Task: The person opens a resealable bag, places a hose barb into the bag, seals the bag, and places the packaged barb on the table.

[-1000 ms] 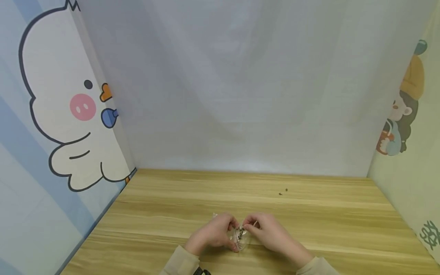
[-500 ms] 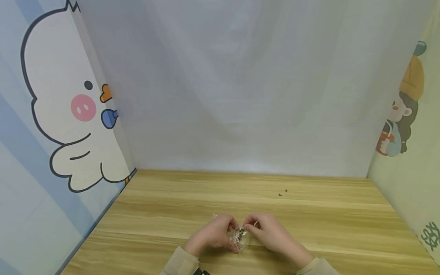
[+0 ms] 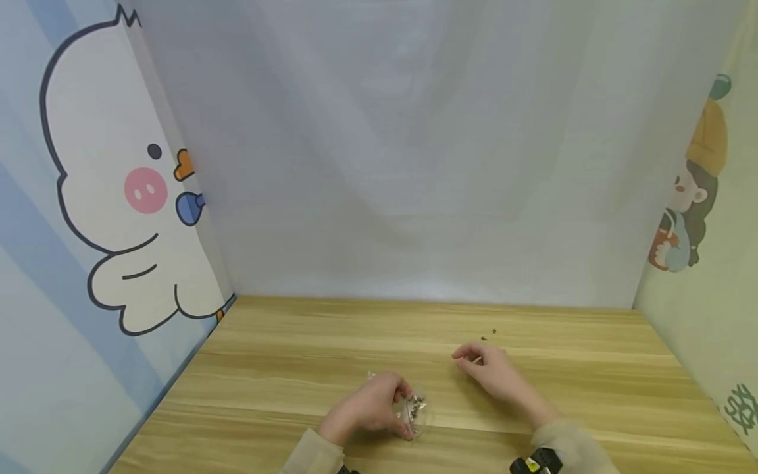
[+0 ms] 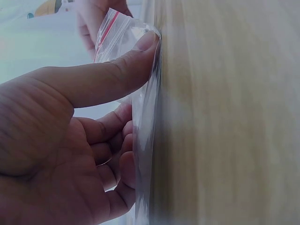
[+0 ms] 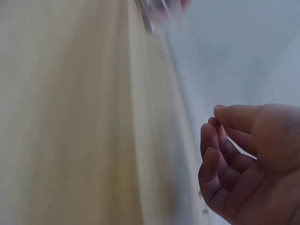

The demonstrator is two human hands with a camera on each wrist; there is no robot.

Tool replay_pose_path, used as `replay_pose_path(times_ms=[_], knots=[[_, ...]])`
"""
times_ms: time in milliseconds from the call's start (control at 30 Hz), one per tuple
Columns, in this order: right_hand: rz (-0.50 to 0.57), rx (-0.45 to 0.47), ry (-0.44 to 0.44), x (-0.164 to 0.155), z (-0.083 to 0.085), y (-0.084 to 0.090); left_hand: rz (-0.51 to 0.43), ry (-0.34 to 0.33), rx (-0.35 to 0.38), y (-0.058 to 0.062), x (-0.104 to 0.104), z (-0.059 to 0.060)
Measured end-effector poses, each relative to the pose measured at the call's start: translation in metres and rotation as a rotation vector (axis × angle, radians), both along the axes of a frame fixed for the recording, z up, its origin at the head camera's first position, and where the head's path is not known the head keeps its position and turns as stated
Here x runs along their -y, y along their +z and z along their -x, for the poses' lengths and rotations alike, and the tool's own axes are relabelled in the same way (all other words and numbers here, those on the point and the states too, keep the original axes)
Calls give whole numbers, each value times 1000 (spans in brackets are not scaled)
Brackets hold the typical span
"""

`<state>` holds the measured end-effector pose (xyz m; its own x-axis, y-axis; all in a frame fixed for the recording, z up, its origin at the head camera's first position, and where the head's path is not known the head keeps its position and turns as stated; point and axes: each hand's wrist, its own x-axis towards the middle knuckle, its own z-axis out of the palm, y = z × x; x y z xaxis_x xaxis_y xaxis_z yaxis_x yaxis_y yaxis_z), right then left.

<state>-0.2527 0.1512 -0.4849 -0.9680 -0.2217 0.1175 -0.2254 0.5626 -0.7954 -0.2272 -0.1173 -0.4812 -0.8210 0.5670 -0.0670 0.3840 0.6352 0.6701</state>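
Observation:
My left hand (image 3: 372, 405) grips a clear zip-lock bag (image 3: 420, 422) at the table's front middle. Small dark metal pieces (image 3: 416, 405) cluster at the bag's right part. In the left wrist view, the thumb presses on the bag (image 4: 146, 117) and a red strip (image 4: 112, 28) marks its mouth. My right hand (image 3: 494, 374) is over the table to the right of the bag, thumb and index fingertips close together. Whether they pinch something tiny I cannot tell. Just beyond it lie two tiny dark pieces, one (image 3: 483, 338) nearer and one (image 3: 494, 331) farther.
The wood-grain table (image 3: 284, 355) stretches to a pale grey curtain (image 3: 414, 164) at the back. A printed cloth with a white duck (image 3: 106, 164) hangs at the left, and a yellowish printed cloth (image 3: 722, 296) at the right. Both wrists carry black straps (image 3: 535, 462).
My right hand has left the bag and moved right and away from me, toward the two tiny pieces. The left hand keeps its grip on the bag in about the same place.

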Motion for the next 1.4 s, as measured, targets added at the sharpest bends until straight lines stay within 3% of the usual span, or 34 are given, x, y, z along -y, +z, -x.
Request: replay_pose_path(times_ms=[167, 367, 667, 1400], knots=[[-42, 0, -160, -27, 21, -8, 15, -4, -10, 0, 1, 0], [-18, 17, -233, -44, 38, -15, 17, -1, -2, -1, 1, 1], [-133, 6, -258, -48, 43, -18, 12, -5, -5, -1, 2, -1], [-190, -10, -226, -53, 47, -18, 13, 2, -10, 0, 0, -2]])
